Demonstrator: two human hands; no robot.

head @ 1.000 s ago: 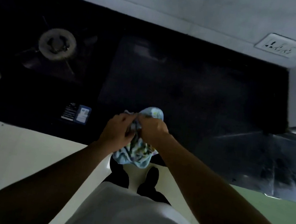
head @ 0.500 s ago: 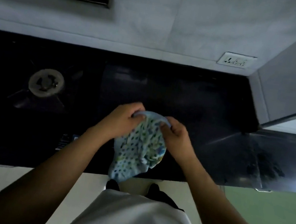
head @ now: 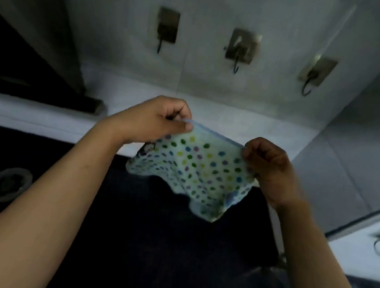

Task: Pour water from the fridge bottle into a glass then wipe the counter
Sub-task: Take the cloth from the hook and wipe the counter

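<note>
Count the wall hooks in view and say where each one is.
3. All on the tiled wall above the cloth: left hook, middle hook, right hook. Others may lie outside the frame.

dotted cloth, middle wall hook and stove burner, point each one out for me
dotted cloth [head: 201, 170], head view, centre of the spread fabric
middle wall hook [head: 241, 50], head view, on its metal backplate
stove burner [head: 6, 184], head view, on the round burner cap

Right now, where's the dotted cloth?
Head view, centre: the dotted cloth hangs stretched between left hand and right hand, above the dark counter, below the wall hooks.
</note>
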